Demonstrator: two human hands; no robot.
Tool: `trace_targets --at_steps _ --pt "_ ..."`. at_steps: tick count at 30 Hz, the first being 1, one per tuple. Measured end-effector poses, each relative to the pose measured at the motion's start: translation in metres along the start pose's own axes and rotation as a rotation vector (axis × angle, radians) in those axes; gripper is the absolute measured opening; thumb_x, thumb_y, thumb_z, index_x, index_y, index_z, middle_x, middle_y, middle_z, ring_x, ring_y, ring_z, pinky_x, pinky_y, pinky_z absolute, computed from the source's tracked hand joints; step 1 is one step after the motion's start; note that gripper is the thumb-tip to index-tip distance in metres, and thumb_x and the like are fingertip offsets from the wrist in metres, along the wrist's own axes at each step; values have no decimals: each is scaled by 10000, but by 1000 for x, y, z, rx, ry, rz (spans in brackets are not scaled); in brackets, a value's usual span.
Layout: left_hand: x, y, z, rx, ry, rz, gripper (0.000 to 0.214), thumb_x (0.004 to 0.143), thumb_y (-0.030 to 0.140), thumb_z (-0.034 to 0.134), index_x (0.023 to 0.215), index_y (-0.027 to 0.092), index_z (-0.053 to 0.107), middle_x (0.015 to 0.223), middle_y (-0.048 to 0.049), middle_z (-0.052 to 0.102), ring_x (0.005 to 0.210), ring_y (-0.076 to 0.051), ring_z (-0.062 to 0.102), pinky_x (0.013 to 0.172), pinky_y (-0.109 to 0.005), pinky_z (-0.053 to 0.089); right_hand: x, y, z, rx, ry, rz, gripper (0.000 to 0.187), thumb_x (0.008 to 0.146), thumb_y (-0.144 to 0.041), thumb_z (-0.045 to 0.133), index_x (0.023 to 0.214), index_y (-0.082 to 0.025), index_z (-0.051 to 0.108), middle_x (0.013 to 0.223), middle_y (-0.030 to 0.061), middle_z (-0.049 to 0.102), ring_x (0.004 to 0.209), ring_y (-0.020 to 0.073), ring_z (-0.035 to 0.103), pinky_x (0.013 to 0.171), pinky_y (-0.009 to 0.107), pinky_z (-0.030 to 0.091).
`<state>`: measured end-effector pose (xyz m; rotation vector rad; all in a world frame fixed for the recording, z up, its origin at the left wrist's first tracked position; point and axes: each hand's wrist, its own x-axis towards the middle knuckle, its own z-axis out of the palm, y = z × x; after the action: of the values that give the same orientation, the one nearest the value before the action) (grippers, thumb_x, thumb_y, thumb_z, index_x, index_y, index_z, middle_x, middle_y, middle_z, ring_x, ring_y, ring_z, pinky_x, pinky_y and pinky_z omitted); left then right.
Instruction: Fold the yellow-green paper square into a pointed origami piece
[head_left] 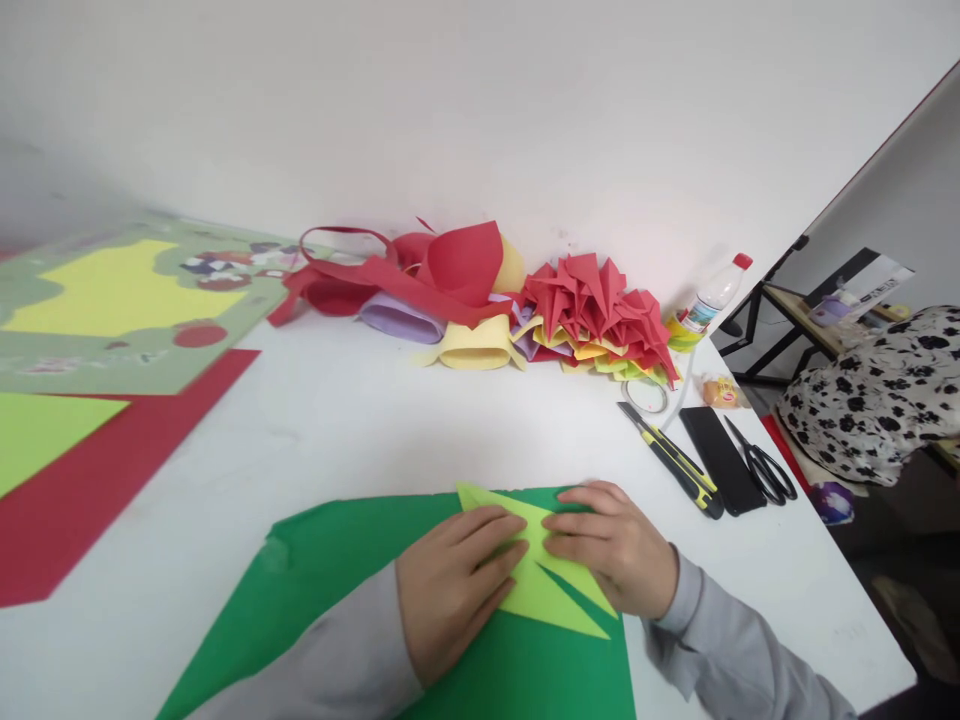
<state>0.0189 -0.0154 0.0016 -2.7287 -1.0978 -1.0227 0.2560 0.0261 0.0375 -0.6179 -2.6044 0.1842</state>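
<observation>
1. The lime-green folded paper lies beneath and between the hands, its pointed flaps reaching down and to the right with a narrow gap between them.
2. The left hand is loosely curled, its fingers laid over the paper's left part; that probably keeps the folded layers flat and stops them sliding.
3. The right hand is half-curled from the other side, its fingertips on the paper's right part, apparently to steady that edge against the left hand's pressure. Neither thumb shows clearly, so whether either hand pinches the paper cannot be told.
4. A dark green sheet lies under the paper and the left forearm, spread on the white worktop; it likely serves as a flat backing.
5. Beyond the right hand, to its right, rest a utility knife, a black flat object and black-handled scissors, presumably laid aside within reach.
6. Farther beyond both hands, red pleated paper pieces are bunched near the wall, perhaps to keep their folds from being crushed.
</observation>
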Motion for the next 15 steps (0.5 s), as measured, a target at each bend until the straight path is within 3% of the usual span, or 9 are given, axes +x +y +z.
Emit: trace_targets --at_steps 6,11,15 --pt "2 7 -3 42 -5 -31 183 908 132 530 1025 146 670 1072 -107 687 993 -251 595 846 -398 543 -1 -2 3 160 1 237 107 857 -339 694 918 -253 714 1073 28 746 1229 234 551 1105 474 301" --pt "5 13 -3 68 -8 -33 167 863 116 603 1015 130 670 1064 -104 680 999 -258 590 830 -390 542 4 -11 8 213 40 433 105 892 -279 667 802 -259 717 1025 12 754 1155 238 592 1079 501 294" --pt "5 16 -3 83 -32 -35 166 870 126 591 1012 123 676 1048 -99 686 998 -257 590 831 -394 548 9 -18 12 161 116 551 135 880 -258 653 751 -228 679 1101 41 717 1148 256 576 1046 509 331"
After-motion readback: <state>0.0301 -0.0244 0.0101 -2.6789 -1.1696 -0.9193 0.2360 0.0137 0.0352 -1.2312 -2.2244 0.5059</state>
